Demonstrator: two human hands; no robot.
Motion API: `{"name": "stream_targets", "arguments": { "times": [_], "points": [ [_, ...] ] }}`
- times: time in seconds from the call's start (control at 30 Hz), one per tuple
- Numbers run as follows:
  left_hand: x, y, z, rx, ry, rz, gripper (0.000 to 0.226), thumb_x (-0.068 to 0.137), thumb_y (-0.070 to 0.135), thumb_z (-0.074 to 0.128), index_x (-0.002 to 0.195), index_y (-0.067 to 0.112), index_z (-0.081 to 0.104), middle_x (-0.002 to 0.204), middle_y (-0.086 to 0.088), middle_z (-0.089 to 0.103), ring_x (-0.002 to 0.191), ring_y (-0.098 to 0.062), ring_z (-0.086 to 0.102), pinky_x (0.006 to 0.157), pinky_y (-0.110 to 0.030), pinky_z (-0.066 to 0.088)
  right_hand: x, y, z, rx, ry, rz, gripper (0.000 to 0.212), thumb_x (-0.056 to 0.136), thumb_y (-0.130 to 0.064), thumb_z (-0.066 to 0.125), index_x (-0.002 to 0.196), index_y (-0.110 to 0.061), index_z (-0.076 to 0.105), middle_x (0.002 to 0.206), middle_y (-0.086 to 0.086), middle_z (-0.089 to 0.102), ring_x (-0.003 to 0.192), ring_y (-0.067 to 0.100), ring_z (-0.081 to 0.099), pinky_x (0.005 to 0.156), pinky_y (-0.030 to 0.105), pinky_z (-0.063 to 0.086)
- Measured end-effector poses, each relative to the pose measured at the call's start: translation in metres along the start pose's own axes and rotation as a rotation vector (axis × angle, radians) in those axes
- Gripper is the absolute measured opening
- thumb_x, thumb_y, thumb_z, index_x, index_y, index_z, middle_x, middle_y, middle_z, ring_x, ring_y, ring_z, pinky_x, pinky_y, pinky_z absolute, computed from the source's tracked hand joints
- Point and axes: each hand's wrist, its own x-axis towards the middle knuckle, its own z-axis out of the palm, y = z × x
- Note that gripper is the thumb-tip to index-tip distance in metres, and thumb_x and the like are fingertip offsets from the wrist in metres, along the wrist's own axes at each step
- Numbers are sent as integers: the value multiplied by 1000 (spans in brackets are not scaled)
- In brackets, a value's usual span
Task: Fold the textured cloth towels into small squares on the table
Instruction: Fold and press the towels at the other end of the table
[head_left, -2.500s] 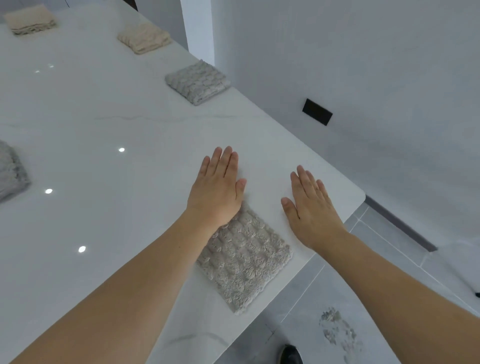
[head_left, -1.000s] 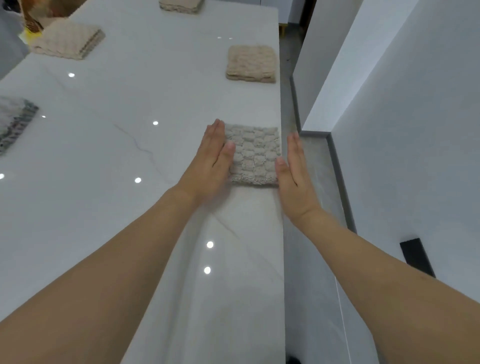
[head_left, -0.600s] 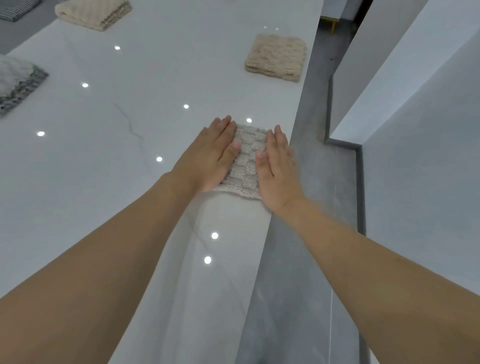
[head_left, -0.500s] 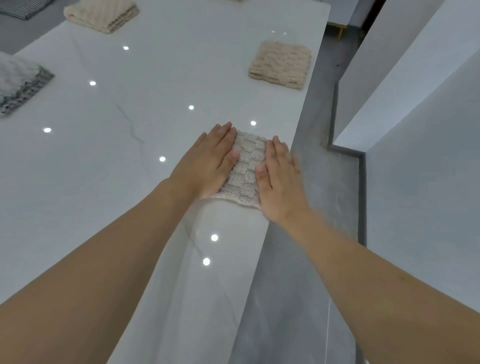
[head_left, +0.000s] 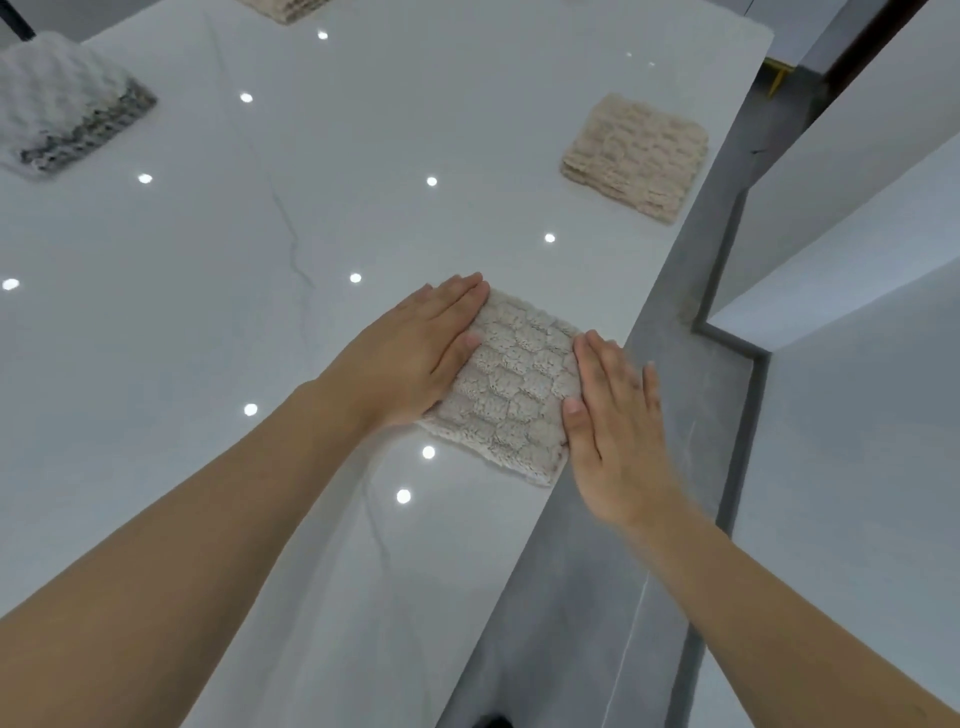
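Note:
A pale grey-beige textured towel (head_left: 511, 387), folded into a small square, lies at the right edge of the white table (head_left: 218, 322). My left hand (head_left: 415, 353) lies flat with straight fingers on the towel's left side. Along the towel's right side, my right hand (head_left: 615, 426) is flat with straight fingers, partly past the table edge. Neither hand grips the cloth.
A folded beige towel (head_left: 636, 156) sits further along the right edge. A grey-and-white folded towel (head_left: 62, 109) lies at the far left and another beige one (head_left: 285, 8) at the top. Right of the table are grey floor (head_left: 691, 291) and white walls.
Both hands have slid apart from the towel's middle to its left and right sides, baring more of its top. The camera has moved closer.

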Motion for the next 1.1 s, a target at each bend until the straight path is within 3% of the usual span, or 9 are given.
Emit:
{"name": "stream_targets", "arguments": {
  "times": [0.13, 0.23, 0.3, 0.47, 0.67, 0.83, 0.97, 1.1],
  "points": [
    [-16, 8, -5, -138, 198, -304, 51, 106, 35, 26, 151, 12, 34, 159, -2, 30, 148, -13, 19, 119, -22, 5, 24, 12, -20, 238, 29, -120, 53, 102, -37, 23, 143, -8, 39, 144, 4, 43, 136, 15, 35, 115, 54, 21],
    [-35, 45, -6, -457, 509, -744, 45, 107, 28, 32, 150, 17, 36, 157, 6, 32, 146, -6, 22, 121, -25, 10, 53, 17, -35, 434, -122, -279, 54, 103, -38, 25, 149, -11, 30, 154, 0, 32, 145, 9, 22, 119, 45, 18],
    [-39, 80, 6, -583, 712, -930, 46, 106, 31, 29, 151, 21, 32, 158, 11, 27, 148, -5, 15, 123, -34, 11, 73, 15, -40, 507, -263, -364, 53, 103, -34, 28, 152, -13, 25, 159, -4, 24, 147, 5, 12, 122, 36, 13],
    [-22, 151, 51, -615, 999, -987, 54, 103, 36, 25, 154, 18, 22, 163, 9, 10, 149, -4, -3, 122, -48, 8, 105, 5, -34, 508, -489, -551, 55, 105, -27, 32, 155, -14, 14, 163, -4, 8, 148, 3, 5, 122, 36, 10],
    [6, 169, 70, -485, 938, -1031, 55, 105, 35, 23, 156, 15, 17, 165, 6, -1, 149, -6, -12, 123, -43, 0, 122, 4, -41, 469, -501, -681, 55, 105, -24, 32, 154, -10, 14, 163, 1, 7, 148, 4, 4, 122, 29, 8],
    [11, 164, 79, -220, 715, -1177, 59, 104, 34, 22, 156, 10, 6, 165, -1, -6, 149, -14, -17, 123, -41, -5, 125, 11, -27, 153, -495, -801, 60, 102, -43, 17, 155, -16, 9, 163, -2, 3, 148, 5, 1, 122, 33, 3],
    [2, 160, 78, -89, 547, -1205, 65, 101, 39, 17, 156, 10, -3, 164, -4, -10, 149, -20, -19, 121, -42, -11, 123, 20, -23, -46, -405, -801, 62, 100, -46, 7, 156, -18, 3, 163, -3, 0, 148, 6, -2, 121, 33, -4],
    [-18, 146, 54, 40, 426, -1228, 71, 95, 43, 5, 156, 7, 3, 165, -8, -1, 151, -23, -12, 120, -41, -13, 123, 42, -28, -109, -353, -723, 63, 100, -47, 5, 155, -16, 12, 163, -2, 6, 149, 9, -1, 120, 30, -9]
  ]
}}
